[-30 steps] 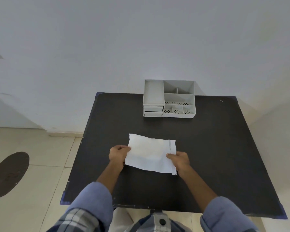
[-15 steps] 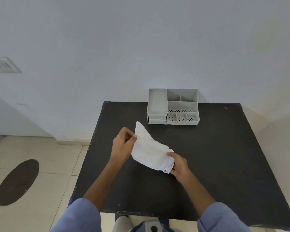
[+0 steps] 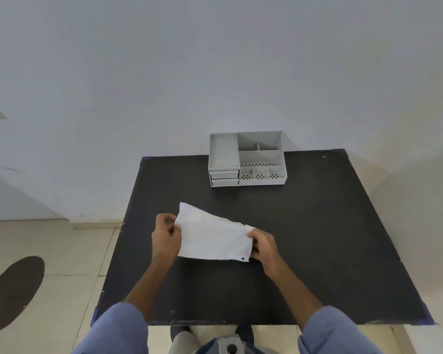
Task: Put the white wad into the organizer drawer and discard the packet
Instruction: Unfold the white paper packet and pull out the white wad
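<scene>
A black tabletop (image 3: 317, 238) carries a grey organizer (image 3: 246, 159) at its 12 o'clock edge, drawers closed. Over the centre, the white packet (image 3: 212, 238) hangs between the left hand (image 3: 165, 238), pinching its 9 o'clock end, and right hand (image 3: 264, 245), gripping its 3 o'clock end.

packet (image 3: 212, 238) white | organizer (image 3: 246, 159) light grey | table (image 3: 317, 226) black | sleeves (image 3: 118, 330) blue

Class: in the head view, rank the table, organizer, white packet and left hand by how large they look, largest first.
1. Table
2. Packet and organizer: look alike, and the packet is nearer, so unranked
3. Left hand
</scene>
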